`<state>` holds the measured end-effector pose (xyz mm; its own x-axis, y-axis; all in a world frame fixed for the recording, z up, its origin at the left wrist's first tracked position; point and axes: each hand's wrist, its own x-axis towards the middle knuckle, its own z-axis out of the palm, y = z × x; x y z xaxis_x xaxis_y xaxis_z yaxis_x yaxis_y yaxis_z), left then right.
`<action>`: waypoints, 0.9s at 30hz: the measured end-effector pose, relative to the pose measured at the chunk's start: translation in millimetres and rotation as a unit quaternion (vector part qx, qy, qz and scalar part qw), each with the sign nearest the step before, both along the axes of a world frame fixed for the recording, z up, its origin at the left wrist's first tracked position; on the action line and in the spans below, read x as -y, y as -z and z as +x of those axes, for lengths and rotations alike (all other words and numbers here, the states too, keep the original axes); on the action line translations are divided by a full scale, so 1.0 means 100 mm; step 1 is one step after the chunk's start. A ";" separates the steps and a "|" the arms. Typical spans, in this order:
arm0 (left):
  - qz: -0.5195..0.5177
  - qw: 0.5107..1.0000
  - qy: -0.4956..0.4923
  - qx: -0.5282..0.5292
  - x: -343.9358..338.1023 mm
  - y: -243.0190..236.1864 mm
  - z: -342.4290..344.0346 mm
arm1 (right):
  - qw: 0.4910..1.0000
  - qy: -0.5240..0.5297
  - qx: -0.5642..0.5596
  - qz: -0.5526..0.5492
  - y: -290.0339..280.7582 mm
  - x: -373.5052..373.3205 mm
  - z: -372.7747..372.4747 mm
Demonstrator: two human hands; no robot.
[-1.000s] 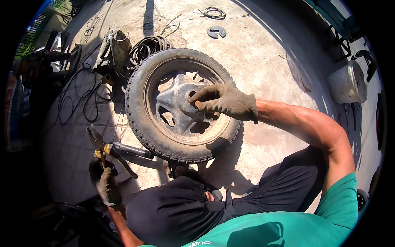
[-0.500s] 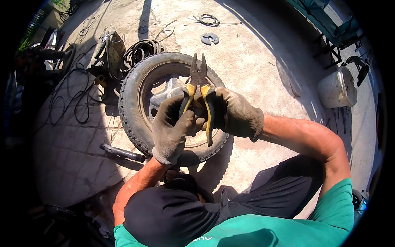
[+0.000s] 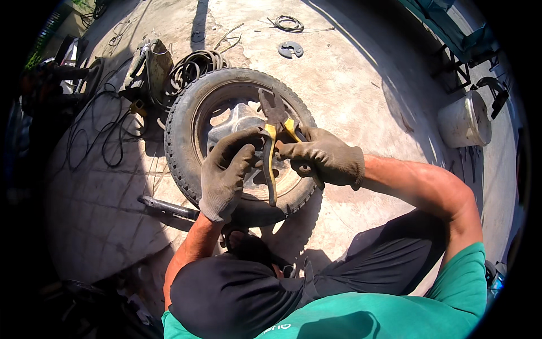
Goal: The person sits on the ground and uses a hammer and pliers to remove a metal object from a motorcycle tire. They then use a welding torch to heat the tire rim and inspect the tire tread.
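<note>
A pair of combination pliers (image 3: pixel 275 110) with yellow-and-black handles is held up above a wheel, its dark jaws tilted toward the far left. My right hand (image 3: pixel 330 158), in a brown work glove, is wrapped round the right handle, its thumb pointing toward the left handle. My left hand (image 3: pixel 223 178), in a matching glove, has its curled fingers at the upper part of the left handle; its thumb stands off from the index finger. The hidden fingertips of both hands cannot be made out fully. Beneath lies the wheel with its tyre (image 3: pixel 183 133), flat on the ground.
A coiled hose (image 3: pixel 195 65) lies behind the tyre, near dark cables (image 3: pixel 110 138). A black tube (image 3: pixel 169 209) rests at the near left. Farther off are a grey notched disc (image 3: pixel 290 50) and a wire coil (image 3: pixel 288 24). A white bucket (image 3: pixel 464 120) lies at the right.
The pliers have tilted to the left and their jaws have dropped slightly. My right hand has turned, its thumb now showing across the handles. My left hand has shifted slightly left.
</note>
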<state>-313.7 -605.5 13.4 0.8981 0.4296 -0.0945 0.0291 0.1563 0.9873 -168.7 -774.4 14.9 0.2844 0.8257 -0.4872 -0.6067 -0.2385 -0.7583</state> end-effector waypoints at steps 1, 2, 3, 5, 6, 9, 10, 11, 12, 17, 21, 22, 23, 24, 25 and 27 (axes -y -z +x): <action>0.051 0.998 0.016 -0.036 0.01 -0.03 -0.04 | 1.000 -0.012 -0.009 0.012 -0.01 0.00 -0.02; 0.036 0.997 0.016 -0.063 0.03 -0.02 -0.04 | 0.999 -0.020 -0.018 0.023 -0.01 0.01 -0.04; 0.032 0.997 0.018 -0.064 0.00 -0.01 -0.05 | 1.000 -0.026 0.000 0.014 -0.03 0.00 -0.05; 0.009 0.997 0.014 -0.069 -0.05 0.05 -0.05 | 0.999 -0.039 -0.002 0.027 0.02 0.01 -0.04; -0.010 0.997 0.008 -0.072 -0.06 0.10 -0.05 | 0.999 -0.043 -0.002 0.032 0.03 0.02 -0.02; 0.022 0.999 -0.007 -0.038 -0.02 0.06 -0.08 | 0.998 -0.054 -0.001 0.014 -0.07 0.03 0.00; 0.047 0.999 -0.011 -0.020 0.00 0.03 -0.08 | 0.998 -0.054 0.009 0.011 -0.09 0.02 -0.01; 0.159 0.987 0.009 0.037 -0.05 0.04 -0.08 | 0.998 -0.057 0.019 0.010 -0.12 -0.01 -0.04; 0.228 0.972 0.052 0.029 -0.08 -0.02 -0.12 | 0.998 -0.059 0.030 0.009 -0.19 -0.03 -0.06; 0.317 0.942 0.089 0.058 0.02 -0.02 -0.05 | 0.997 -0.061 0.051 0.000 -0.13 0.02 0.01; 0.217 0.971 0.094 0.037 -0.03 0.10 -0.10 | 0.991 -0.086 0.093 -0.031 -0.21 0.03 -0.02; 0.184 0.978 0.091 0.024 -0.05 0.12 -0.11 | 0.989 -0.092 0.111 -0.039 -0.23 0.02 -0.03; 0.147 0.985 0.091 0.013 -0.05 0.15 -0.11 | 0.984 -0.093 0.144 -0.049 -0.21 0.04 -0.02; 0.126 0.988 0.092 0.008 -0.06 0.15 -0.10 | 0.986 -0.082 0.138 -0.049 -0.15 0.06 -0.02; 0.105 0.990 0.093 0.003 -0.07 0.15 -0.07 | 0.987 -0.072 0.133 -0.049 -0.08 0.08 -0.02; 0.085 0.994 0.072 -0.010 -0.07 0.04 -0.08 | 0.979 -0.084 0.163 -0.093 -0.18 0.10 0.00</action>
<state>-321.3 -598.7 8.9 0.9502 0.3075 -0.0501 0.0589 -0.0191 0.9981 -168.3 -784.9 33.1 0.3170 0.7793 -0.5405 -0.2805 -0.4673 -0.8384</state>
